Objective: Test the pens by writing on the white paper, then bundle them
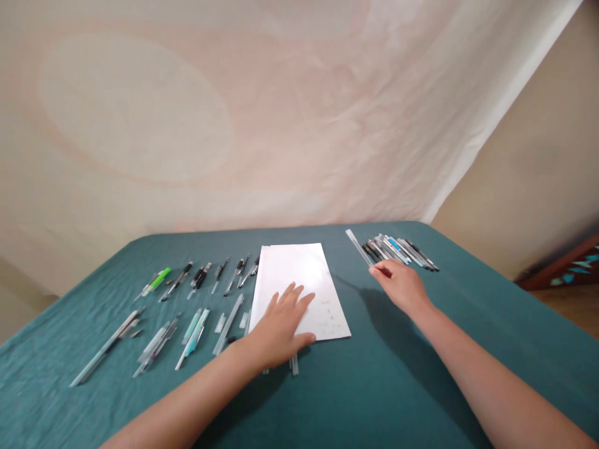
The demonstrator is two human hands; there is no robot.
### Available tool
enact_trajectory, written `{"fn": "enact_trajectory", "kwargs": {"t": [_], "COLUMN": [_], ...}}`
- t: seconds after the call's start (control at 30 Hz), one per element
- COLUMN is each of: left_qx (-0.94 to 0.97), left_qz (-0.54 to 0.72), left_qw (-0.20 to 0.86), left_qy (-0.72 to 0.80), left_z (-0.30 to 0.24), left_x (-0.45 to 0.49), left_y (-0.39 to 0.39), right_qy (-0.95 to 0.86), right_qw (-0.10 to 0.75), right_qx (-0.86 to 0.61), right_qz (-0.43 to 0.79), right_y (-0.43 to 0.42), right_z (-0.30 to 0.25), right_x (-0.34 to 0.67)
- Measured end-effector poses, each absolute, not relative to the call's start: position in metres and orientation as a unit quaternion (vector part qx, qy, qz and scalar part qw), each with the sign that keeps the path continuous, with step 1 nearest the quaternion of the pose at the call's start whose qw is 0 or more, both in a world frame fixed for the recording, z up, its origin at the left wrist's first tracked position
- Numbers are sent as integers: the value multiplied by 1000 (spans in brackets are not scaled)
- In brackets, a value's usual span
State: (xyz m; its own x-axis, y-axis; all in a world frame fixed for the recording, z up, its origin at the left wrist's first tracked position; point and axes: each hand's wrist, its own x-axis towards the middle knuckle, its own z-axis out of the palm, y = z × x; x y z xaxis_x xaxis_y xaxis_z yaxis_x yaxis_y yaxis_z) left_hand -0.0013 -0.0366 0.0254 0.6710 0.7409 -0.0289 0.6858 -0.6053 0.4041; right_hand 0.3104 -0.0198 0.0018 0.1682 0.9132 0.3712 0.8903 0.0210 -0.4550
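"What are your hands doing?"

"My right hand (402,287) pinches a slim, clear plastic stick (356,244), right of the frame's centre, beside a heap of black, white and blue pens (397,249). My left hand (281,329), fingers spread, seemingly empty, is over white rectangular paper (292,265), lower centre; contact I cannot tell."

"Which step?"

"Handling the stick, I judge; the next move calls for a light fingertip grip."

"Counts?"

"One stick held. At frame left, six small groups of pens and pen parts (159,280) behind, four plainly visible teal-and-clear groups (192,343) in front. The heap overlaps too much to count."
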Motion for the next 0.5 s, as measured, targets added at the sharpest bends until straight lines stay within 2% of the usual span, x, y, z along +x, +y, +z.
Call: {"fn": "enact_trajectory", "kwargs": {"t": [0.1, 0.2, 0.3, 0.5], "left_qx": [910, 917, 919, 921], "left_qz": [14, -3, -11, -13], "left_qw": [140, 134, 142, 141], "left_qy": [391, 376, 366, 363], "left_z": [21, 20, 19, 18], "left_x": [1, 2, 0, 0], "left_y": [-41, -42, -41, -39], "right_qy": [-608, -592, -590, -608], "right_qw": [177, 104, 80, 88], "right_qx": [-773, -798, -802, -784], "right_qz": [-37, -47, -50, -88], "right_y": [-11, -11, -11, -5], "right_z": [-8, -14, -18, -28], "right_x": [350, 366, 362, 334]}}
